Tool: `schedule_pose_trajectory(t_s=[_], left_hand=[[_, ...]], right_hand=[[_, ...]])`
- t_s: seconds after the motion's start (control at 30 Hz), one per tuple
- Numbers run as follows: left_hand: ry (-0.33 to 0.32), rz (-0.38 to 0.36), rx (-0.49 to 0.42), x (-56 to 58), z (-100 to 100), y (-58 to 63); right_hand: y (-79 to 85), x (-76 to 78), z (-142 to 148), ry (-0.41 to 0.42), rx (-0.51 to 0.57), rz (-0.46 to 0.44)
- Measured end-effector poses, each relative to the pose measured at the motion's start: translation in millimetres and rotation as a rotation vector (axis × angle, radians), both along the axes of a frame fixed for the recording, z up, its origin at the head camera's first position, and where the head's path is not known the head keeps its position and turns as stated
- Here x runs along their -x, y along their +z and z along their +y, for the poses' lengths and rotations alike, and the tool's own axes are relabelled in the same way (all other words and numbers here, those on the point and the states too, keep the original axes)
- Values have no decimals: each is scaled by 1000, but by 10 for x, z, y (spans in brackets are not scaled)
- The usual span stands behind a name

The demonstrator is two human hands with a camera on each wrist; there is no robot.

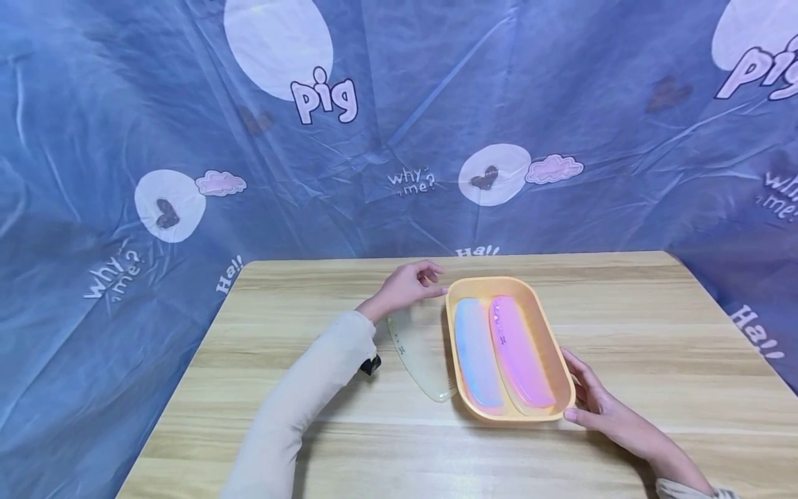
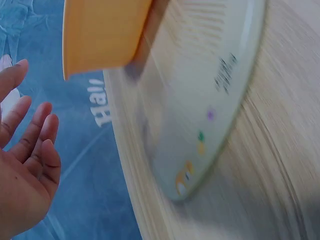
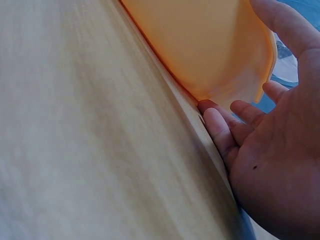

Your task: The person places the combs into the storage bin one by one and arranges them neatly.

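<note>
A yellow-orange plastic box (image 1: 555, 353) stands on the table with two combs lying side by side in it. One comb is blue fading to pink (image 1: 479, 353), the other pink to violet (image 1: 520, 353). A pale translucent comb (image 1: 419, 357) with small printed pictures lies on the wood left of the box, its end partly behind my left forearm. My left hand (image 1: 411, 284) hovers by the box's far left corner, holding nothing, fingers loosely bent. Against the box's near right corner rests my right hand (image 1: 595, 405), its thumb at the wall and its fingers along the side.
The wooden table (image 1: 299, 305) extends around the box on all sides. Behind it hangs a blue printed cloth (image 1: 374, 125). A small black object (image 1: 370, 364) shows beneath my left wrist.
</note>
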State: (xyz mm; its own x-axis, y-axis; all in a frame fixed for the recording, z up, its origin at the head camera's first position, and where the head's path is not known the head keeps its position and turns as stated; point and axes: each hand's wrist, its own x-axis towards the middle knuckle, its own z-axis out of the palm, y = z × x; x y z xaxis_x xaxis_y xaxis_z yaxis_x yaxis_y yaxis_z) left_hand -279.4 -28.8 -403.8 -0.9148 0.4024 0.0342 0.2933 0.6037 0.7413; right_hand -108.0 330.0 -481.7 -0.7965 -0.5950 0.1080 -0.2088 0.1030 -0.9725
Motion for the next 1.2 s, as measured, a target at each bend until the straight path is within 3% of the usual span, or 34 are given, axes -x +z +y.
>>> schedule_pose_trajectory(t_s=[0.37, 0.63, 1.2], left_hand=[[67, 2, 8, -30, -273, -31], [102, -56, -9, -41, -468, -162], [128, -127, -46, -92, -724, -383]], right_hand=[[20, -25, -14, -23, -11, -2], [10, -20, -10, 18, 29, 3], [-2, -16, -8, 0, 4, 23]])
